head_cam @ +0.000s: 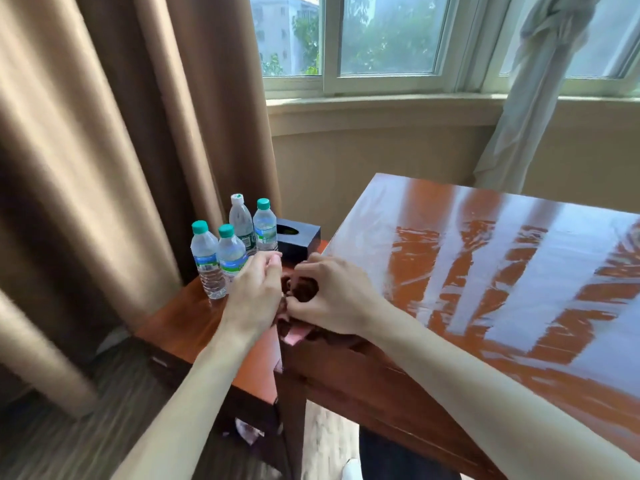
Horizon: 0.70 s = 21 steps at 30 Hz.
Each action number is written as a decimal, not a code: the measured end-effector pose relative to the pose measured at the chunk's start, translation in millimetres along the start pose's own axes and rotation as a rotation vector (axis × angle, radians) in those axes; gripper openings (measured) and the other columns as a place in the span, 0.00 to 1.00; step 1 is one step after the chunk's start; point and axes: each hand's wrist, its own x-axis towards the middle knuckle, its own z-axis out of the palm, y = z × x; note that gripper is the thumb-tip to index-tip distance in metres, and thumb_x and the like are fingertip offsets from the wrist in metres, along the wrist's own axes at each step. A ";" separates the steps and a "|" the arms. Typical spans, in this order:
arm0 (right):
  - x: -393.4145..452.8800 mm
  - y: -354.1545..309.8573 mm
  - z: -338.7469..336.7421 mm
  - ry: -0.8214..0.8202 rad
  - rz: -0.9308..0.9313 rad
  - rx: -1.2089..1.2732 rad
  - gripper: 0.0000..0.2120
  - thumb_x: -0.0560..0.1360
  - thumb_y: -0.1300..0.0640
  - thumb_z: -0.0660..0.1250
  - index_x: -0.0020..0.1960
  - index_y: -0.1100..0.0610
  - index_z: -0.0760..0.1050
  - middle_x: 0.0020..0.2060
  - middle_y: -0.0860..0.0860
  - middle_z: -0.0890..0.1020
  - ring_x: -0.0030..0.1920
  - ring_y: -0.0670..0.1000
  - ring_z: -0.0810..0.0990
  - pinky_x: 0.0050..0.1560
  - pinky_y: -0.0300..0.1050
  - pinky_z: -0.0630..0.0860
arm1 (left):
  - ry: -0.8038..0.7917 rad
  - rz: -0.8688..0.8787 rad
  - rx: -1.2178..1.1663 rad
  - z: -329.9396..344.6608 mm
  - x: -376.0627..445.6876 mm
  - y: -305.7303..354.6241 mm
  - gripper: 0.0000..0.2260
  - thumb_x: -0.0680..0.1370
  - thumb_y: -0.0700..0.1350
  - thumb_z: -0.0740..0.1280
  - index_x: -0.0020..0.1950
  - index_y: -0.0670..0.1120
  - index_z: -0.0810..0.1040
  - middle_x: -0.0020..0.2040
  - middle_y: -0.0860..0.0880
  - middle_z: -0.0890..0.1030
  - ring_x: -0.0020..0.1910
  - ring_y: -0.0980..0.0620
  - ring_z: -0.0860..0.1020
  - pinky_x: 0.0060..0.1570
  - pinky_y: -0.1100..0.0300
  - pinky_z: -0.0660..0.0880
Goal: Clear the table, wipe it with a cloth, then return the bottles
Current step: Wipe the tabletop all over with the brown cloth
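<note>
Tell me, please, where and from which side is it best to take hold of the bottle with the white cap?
Grip the white-capped bottle at its neck, under the cap, coming down from above. It stands upright at the back of the group, with three green-capped bottles close beside and in front and a dark tissue box to its right, so its body is probably hard for fingers to reach from the sides.
</note>
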 end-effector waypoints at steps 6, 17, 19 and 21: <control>79.0 69.4 -1.6 0.147 0.258 -0.174 0.09 0.70 0.44 0.67 0.40 0.49 0.75 0.40 0.46 0.76 0.48 0.57 0.78 0.41 0.46 0.66 | -0.077 0.091 0.146 24.7 24.4 13.6 0.13 0.83 0.47 0.60 0.65 0.48 0.77 0.60 0.52 0.77 0.59 0.55 0.74 0.59 0.61 0.67; 194.6 208.9 -17.1 0.146 0.420 -0.145 0.09 0.67 0.43 0.68 0.38 0.48 0.75 0.43 0.48 0.80 0.48 0.56 0.80 0.45 0.48 0.76 | -0.261 0.028 0.350 133.9 154.8 23.9 0.16 0.84 0.54 0.55 0.65 0.47 0.73 0.63 0.47 0.75 0.65 0.45 0.73 0.62 0.49 0.69; 219.8 242.0 -24.0 0.164 0.467 -0.164 0.09 0.67 0.43 0.69 0.42 0.47 0.80 0.43 0.46 0.82 0.49 0.55 0.81 0.43 0.46 0.71 | -0.300 -0.024 0.326 148.0 164.9 17.2 0.16 0.84 0.56 0.53 0.63 0.48 0.73 0.62 0.48 0.75 0.65 0.46 0.73 0.62 0.50 0.69; 242.6 272.7 -31.8 0.182 0.508 -0.184 0.10 0.67 0.45 0.70 0.45 0.46 0.83 0.45 0.46 0.84 0.51 0.55 0.81 0.43 0.44 0.69 | -0.298 -0.063 0.304 155.3 167.4 12.4 0.16 0.84 0.57 0.51 0.60 0.51 0.74 0.60 0.50 0.76 0.63 0.48 0.73 0.59 0.53 0.67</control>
